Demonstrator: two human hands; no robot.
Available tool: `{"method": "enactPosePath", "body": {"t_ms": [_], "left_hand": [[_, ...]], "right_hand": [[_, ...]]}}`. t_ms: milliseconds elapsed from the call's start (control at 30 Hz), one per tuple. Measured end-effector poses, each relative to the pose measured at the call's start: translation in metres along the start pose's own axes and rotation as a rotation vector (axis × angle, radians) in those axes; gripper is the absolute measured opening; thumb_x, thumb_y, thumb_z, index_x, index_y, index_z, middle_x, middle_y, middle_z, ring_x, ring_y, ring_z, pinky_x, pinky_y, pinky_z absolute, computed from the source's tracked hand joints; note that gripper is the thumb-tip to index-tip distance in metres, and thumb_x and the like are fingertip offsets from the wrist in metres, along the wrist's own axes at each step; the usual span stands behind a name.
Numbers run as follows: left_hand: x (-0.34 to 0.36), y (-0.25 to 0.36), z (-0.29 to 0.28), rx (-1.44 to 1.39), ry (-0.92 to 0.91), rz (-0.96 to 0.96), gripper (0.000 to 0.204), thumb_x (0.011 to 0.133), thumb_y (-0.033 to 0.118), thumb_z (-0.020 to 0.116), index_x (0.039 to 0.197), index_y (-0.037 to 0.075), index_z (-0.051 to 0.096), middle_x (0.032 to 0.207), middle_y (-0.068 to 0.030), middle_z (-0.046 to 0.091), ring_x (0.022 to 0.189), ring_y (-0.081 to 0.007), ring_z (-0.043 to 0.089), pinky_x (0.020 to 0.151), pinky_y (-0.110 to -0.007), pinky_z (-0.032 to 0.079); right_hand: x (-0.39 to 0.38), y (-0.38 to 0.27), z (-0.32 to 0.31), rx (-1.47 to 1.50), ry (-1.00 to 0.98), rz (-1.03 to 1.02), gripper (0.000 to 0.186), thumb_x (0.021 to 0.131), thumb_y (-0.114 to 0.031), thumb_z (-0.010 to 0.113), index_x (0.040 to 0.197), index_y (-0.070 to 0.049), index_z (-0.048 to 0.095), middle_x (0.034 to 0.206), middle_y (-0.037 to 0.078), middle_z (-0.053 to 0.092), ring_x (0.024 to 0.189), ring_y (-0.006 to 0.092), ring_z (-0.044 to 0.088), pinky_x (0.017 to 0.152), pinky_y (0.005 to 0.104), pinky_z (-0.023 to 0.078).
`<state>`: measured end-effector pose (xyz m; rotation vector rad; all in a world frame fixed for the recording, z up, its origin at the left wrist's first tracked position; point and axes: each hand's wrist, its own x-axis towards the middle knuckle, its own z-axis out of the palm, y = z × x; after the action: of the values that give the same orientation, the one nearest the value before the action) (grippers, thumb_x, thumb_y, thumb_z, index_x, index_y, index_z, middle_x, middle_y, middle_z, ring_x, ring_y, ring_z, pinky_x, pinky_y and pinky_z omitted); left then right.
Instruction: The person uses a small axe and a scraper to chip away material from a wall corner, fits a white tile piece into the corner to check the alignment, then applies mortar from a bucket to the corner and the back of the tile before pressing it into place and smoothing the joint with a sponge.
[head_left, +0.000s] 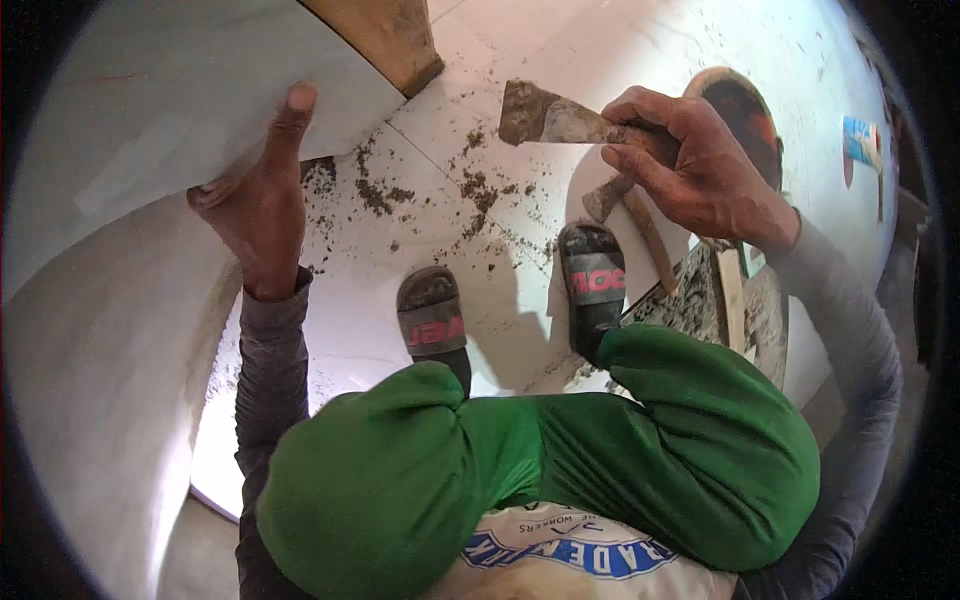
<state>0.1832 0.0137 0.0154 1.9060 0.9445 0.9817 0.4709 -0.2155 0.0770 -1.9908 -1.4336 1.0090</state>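
At the upper left, my left hand [262, 215] grips the lower edge of a large white panel [190, 110], which looks like a tile. Its thumb lies along the panel's face, and the other fingers are mostly hidden behind the edge. My right hand [705, 165] is closed round the handle of a scraper [560, 117]. The scraper's wide flat blade points left, smeared with grey-brown mortar, above the floor. Just below this hand a hammer [650, 235] with a wooden handle lies by my right sandal [592, 280].
Dark mortar crumbs [480, 195] are scattered over the pale tiled floor [490, 340]. A wooden block [385, 40] stands against the panel's corner. At the right are a dark round container [738, 110], a mortar-stained board [700, 300] with a wood strip [731, 300], and a blue-and-white object [860, 142].
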Motion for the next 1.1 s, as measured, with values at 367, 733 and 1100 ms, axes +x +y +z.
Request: {"method": "enactPosePath", "body": {"t_ms": [367,733,1100], "left_hand": [[-0.007,-0.031,-0.004,0.533,-0.016,0.224,0.038,0.105,0.033,0.062,0.128,0.006,0.073,0.123,-0.0072,0.076,0.102,-0.0119,0.073,0.089,-0.028,0.055],[-0.006,0.015,0.025,-0.050,0.187,-0.116,0.047,0.082,0.027,0.093,0.109,-0.007,0.075,0.105,-0.0142,0.079,0.096,-0.0178,0.073,0.086,-0.031,0.060],[0.003,-0.017,-0.008,0.460,-0.002,0.179,0.032,0.092,0.024,0.084,0.114,0.003,0.076,0.112,-0.0077,0.078,0.094,-0.0176,0.073,0.092,-0.032,0.058]], "right_hand": [[-0.086,-0.023,0.074,0.164,0.272,0.220,0.022,0.094,-0.012,0.070,0.110,0.002,0.064,0.088,0.020,0.067,0.080,0.0269,0.067,0.075,0.0390,0.053],[-0.152,0.017,-0.001,-0.053,0.718,0.532,0.032,0.100,-0.021,0.069,0.120,0.004,0.067,0.096,0.012,0.073,0.086,0.0151,0.069,0.075,0.0324,0.058],[-0.117,0.083,0.021,0.309,0.737,0.584,0.036,0.102,-0.029,0.067,0.117,0.004,0.067,0.087,0.004,0.066,0.067,0.0073,0.056,0.056,0.0241,0.046]]}}
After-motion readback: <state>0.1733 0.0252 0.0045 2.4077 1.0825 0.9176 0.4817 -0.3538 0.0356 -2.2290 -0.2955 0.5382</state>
